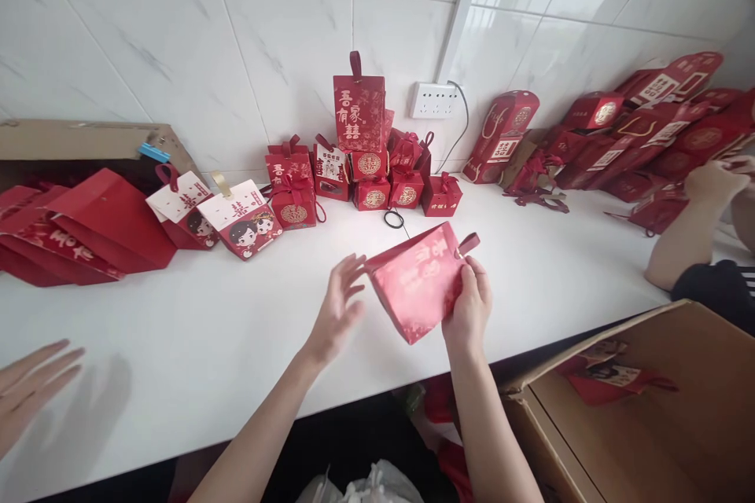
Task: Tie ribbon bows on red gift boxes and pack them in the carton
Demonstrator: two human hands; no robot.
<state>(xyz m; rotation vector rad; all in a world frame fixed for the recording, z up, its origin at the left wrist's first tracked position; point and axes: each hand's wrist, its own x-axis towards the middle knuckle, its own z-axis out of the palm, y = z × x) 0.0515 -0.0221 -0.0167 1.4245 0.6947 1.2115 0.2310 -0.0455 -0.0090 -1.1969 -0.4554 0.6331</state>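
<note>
A red gift box (416, 283) with pale lettering and a dark red ribbon loop is tilted above the white table. My right hand (470, 302) grips its right side, close to the loop. Just left of the box, my left hand (337, 314) has its fingers spread and holds nothing. Behind them, small red boxes (293, 203) stand in a group by the wall, with a taller lettered box (359, 111) on top. Two white-and-red boxes with cartoon figures (241, 222) lean to their left.
Large red boxes (112, 224) lie at the left before a cardboard box (88, 134). Red packages (642, 126) are piled at the right. An open carton (649, 377) stands at the front right. Another person's hand (35, 389) and arm (687, 220) reach in from either side.
</note>
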